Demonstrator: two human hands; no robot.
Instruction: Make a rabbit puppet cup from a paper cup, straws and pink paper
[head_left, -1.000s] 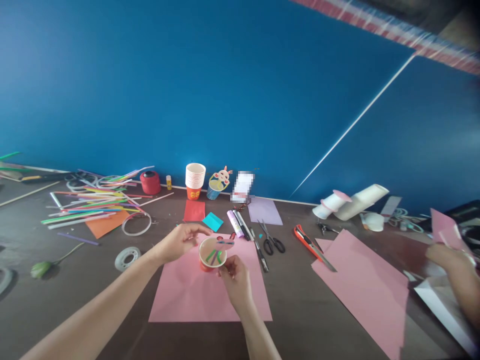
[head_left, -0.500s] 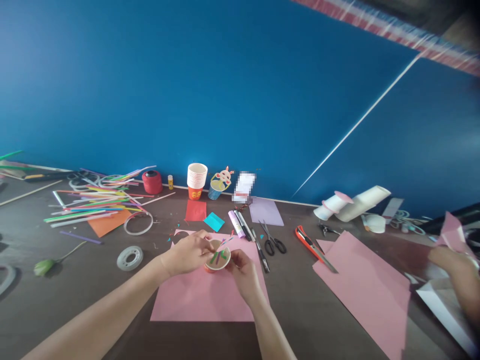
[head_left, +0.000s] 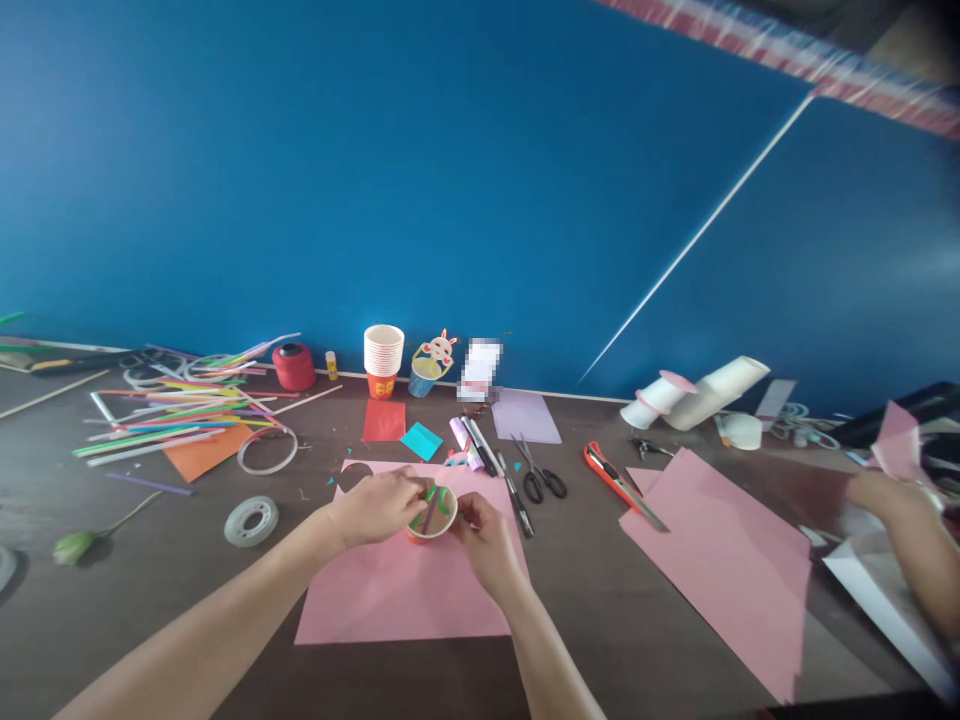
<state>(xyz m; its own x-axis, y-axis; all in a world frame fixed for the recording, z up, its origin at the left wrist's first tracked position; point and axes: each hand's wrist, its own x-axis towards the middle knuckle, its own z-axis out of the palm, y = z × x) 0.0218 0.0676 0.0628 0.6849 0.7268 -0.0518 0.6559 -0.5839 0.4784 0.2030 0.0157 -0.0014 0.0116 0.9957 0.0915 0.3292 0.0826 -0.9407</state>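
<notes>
A paper cup (head_left: 433, 530) with a white rim and orange-red outside sits on the pink paper sheet (head_left: 390, 600). Green and purple strips (head_left: 429, 512) show inside it. My left hand (head_left: 379, 507) bends over the cup's left side, its closed fingers at the rim; the fingertips are partly hidden. On the right, the fingers of my right hand (head_left: 486, 540) are curled against the rim, steadying the cup. Just behind the cup, a small pink-and-blue piece (head_left: 456, 460) shows near the markers (head_left: 480, 445).
Scissors (head_left: 536, 475) and a red utility knife (head_left: 622, 485) lie right, beside more pink sheets (head_left: 727, 570). Stacked cups (head_left: 383, 352) and a rabbit-topped cup (head_left: 424, 376) stand behind. Left are coloured straws (head_left: 180, 410) and a tape roll (head_left: 251, 521). Another person's hand (head_left: 881, 500) is far right.
The view has shifted slightly, so everything sits a little further left. The striped thin piece that crossed the cup's opening now shows behind the cup. Both hands stay at the cup.
</notes>
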